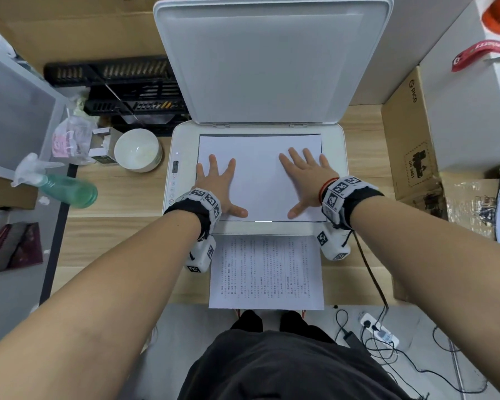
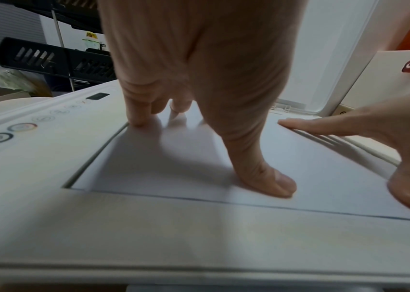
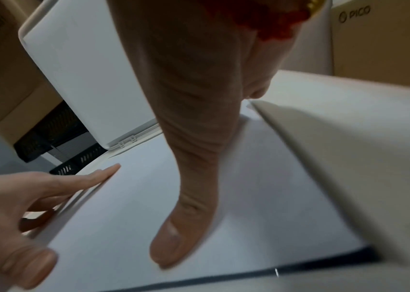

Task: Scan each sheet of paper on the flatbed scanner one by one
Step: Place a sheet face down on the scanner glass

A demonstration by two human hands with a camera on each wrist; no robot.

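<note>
A white flatbed scanner (image 1: 185, 168) sits at the centre of the head view on a wooden table (image 1: 113, 226), its lid (image 1: 272, 62) raised upright toward the top of the frame. A blank sheet (image 1: 260, 174) lies flat on the glass, long axis running left to right across the frame, with a thin dark strip of glass showing along its upper and lower edges. The left hand (image 1: 218, 187) and the right hand (image 1: 306, 181) both press flat on the sheet, fingers spread and straight, thumbs angled inward near the lower edge; neither grasps anything.

Below the scanner, at the table's near edge, lies a printed sheet (image 1: 266, 272), its lines of text running vertically in the frame and too small to read.

In the left wrist view the outer fingertips (image 2: 136, 120) rest at the sheet's left border beside the control panel (image 2: 21, 127), whose round buttons are blurred. In the right wrist view the palm hides most of the fingers, and only the thumb is seen clearly on the paper.

A cardboard box (image 1: 407, 134) at right carries the word "PICO", legible in the right wrist view, and a stamped mark reading "UN 3481". At left stand a white bowl (image 1: 137, 150) and a green spray bottle (image 1: 61, 186). A red strap (image 1: 482, 53) at upper right bears lettering too small to make out.
</note>
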